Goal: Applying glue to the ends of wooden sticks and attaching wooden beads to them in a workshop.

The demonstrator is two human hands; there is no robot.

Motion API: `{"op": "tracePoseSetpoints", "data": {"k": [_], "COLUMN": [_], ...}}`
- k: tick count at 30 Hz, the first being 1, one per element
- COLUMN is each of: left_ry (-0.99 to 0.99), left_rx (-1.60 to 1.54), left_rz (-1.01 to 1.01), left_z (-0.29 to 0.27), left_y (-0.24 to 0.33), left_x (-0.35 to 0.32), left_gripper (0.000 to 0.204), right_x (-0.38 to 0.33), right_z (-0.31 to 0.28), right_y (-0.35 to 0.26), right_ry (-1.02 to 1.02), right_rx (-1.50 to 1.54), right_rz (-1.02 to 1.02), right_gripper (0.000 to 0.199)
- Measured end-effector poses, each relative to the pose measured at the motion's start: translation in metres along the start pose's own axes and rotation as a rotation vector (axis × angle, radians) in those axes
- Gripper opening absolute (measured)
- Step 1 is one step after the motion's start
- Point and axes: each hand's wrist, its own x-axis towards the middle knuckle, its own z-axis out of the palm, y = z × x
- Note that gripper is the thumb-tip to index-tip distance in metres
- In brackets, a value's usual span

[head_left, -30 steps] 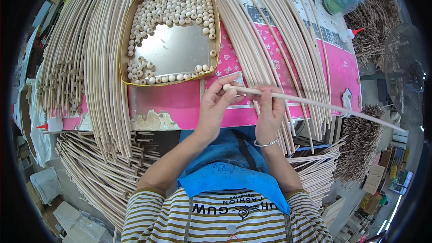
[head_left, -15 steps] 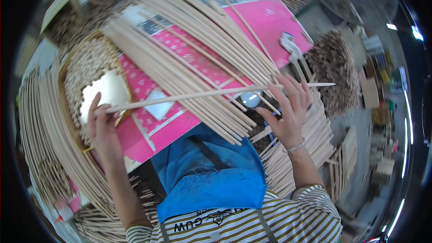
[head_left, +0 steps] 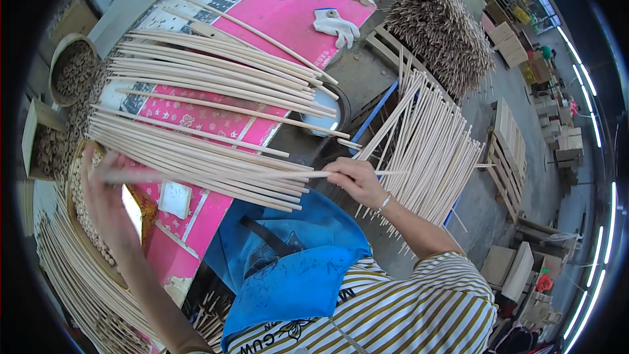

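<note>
My right hand [head_left: 356, 180] is closed around a long pale wooden stick [head_left: 298, 175], whose one end juts out to the right past the fist. The stick lies almost level over the near edge of the table. Toward its far left end is my left hand [head_left: 108, 193], smeared by motion, so I cannot make out whether its fingers grip the stick. That hand passes in front of a golden-rimmed tray [head_left: 148, 213] of small round wooden pieces [head_left: 85, 213]. Beneath the stick, a row of similar sticks [head_left: 196, 154] lies on the pink-topped table [head_left: 278, 10].
A second group of sticks [head_left: 216, 65] spans the table farther back. A white glove [head_left: 337, 26] lies at its right corner. Beside the table are a bucket [head_left: 321, 115], a stack of sticks [head_left: 426, 157] and a brown bundle [head_left: 439, 33]. A small white square [head_left: 175, 199] sits near the tray.
My right hand has gone from open fingers beside the stick to a closed grip on it. My left hand has blurred with movement. The view has turned, showing more floor at right.
</note>
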Motion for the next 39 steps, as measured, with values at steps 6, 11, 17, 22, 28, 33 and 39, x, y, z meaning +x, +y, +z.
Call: {"op": "tracePoseSetpoints", "data": {"k": [6,11,17,22,28,33,39], "left_ry": [-0.294,-0.31,-0.11,-0.05,0.034,0.404,0.385], "left_rx": [0.071,-0.042,0.006,0.03,0.206,0.593,1.051], "left_rz": [-0.167,-0.344,-0.424,-0.419,-0.279,-0.115,-0.04], "left_z": [0.105,0.088,0.018,0.01,-0.074,-0.212,-0.241], "left_y": [-0.025,-0.052,-0.052,-0.055,-0.03,-0.054,-0.085], "left_x": [-0.019,-0.046,-0.084,-0.097,-0.098,-0.081,-0.017], "left_gripper": [0.059,0.047,0.043,0.036,0.028,0.021,0.031], "right_x": [-0.046,-0.153,-0.027,0.11,0.119,0.122,0.165], "right_z": [-0.038,-0.103,-0.119,-0.018,0.022,0.028,0.067], "right_y": [0.119,0.259,0.188,0.005,0.016,0.01,-0.094], "right_ry": [0.909,1.112,0.836,0.151,-0.016,0.09,-0.035], "right_rx": [0.066,-0.336,-0.514,-0.488,-0.686,-0.38,0.48], "right_rz": [0.386,0.759,0.392,-0.28,-0.167,-0.247,0.061], "right_gripper": [0.024,0.027,0.033,0.013,0.026,0.018,0.015]}}
